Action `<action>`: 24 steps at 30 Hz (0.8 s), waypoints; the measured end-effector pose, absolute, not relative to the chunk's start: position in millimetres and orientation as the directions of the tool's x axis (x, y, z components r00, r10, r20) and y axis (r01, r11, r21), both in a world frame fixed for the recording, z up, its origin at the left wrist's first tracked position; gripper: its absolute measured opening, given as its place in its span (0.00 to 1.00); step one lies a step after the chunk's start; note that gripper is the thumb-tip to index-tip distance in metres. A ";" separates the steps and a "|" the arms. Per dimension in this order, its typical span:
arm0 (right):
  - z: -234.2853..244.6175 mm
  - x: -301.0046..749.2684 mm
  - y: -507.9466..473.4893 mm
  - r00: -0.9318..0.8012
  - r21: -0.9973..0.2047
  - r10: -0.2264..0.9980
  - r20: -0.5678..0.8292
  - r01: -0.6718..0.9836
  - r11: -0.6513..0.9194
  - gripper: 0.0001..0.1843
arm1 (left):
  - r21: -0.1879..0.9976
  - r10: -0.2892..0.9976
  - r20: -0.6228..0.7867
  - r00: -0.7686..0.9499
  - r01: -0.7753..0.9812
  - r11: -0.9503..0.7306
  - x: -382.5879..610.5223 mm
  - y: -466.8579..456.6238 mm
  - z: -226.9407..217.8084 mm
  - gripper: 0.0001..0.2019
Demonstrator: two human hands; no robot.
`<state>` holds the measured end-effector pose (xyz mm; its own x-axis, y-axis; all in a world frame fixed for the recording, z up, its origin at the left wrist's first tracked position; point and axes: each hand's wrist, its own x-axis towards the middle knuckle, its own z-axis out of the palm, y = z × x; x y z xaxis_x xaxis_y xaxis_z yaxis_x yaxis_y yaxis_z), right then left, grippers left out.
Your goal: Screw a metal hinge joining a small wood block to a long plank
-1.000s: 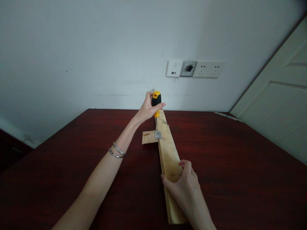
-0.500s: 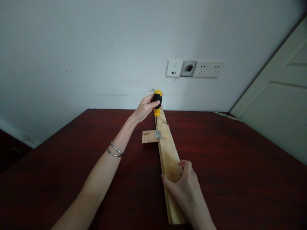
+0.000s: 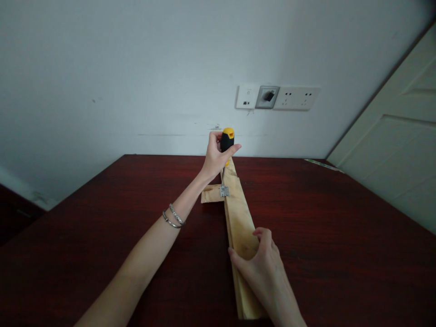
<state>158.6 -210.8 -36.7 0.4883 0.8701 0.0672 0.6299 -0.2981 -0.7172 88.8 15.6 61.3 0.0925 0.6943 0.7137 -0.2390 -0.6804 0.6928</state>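
Note:
My left hand (image 3: 218,156) is closed around the yellow and black handle of a screwdriver (image 3: 227,140). The shaft slants down to a small metal hinge (image 3: 224,191), where its tip meets the left side. This hinge spans a short wood piece (image 3: 211,194) on the left and a long wooden plank (image 3: 240,206). Across the near part of the plank lies my right hand (image 3: 265,261), gripping it with the thumb on the left edge and the fingers over the right edge. The screw under the tip is too small to make out.
The dark red wooden table (image 3: 306,236) ends at a white wall (image 3: 136,68). Sockets and a switch plate (image 3: 296,98) are set in that wall. A pale panelled door (image 3: 402,136) stands at the right, near a thin strip (image 3: 323,165) on the table.
My left hand has turned about the screwdriver handle and shifted slightly right, its thumb now pointing right. The handle leans a little more to the right. My right hand and the plank stay put.

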 end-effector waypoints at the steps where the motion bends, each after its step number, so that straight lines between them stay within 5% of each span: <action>1: -37.1 158.7 -210.7 0.487 -0.718 0.871 0.067 0.630 -0.297 0.26 | 0.690 0.689 0.717 0.106 -0.250 -0.680 88.9 15.9 62.2 0.18; 5: -38.8 158.5 -209.7 0.486 -0.717 0.870 0.083 0.635 -0.287 0.26 | 0.730 0.702 0.677 0.222 -0.324 -0.602 86.1 20.2 63.5 0.14; 11: -38.5 157.8 -209.1 0.479 -0.715 0.874 0.079 0.639 -0.286 0.26 | 0.749 0.730 0.620 0.286 -0.492 -0.443 84.5 23.4 58.8 0.20; 19: -38.6 158.1 -211.9 0.486 -0.716 0.870 0.085 0.637 -0.285 0.26 | 0.771 0.792 0.600 0.111 -0.346 -0.535 88.1 19.9 58.1 0.20; 24: -36.7 158.5 -210.8 0.485 -0.733 0.869 0.097 0.626 -0.267 0.26 | 0.753 0.759 0.635 0.143 -0.332 -0.568 81.3 28.5 60.3 0.15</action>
<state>158.5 -210.8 -36.7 0.4845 0.8694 0.0970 0.6257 -0.2669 -0.7330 81.3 28.5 60.3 0.1429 0.7591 0.6351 -0.3316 -0.5679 0.7534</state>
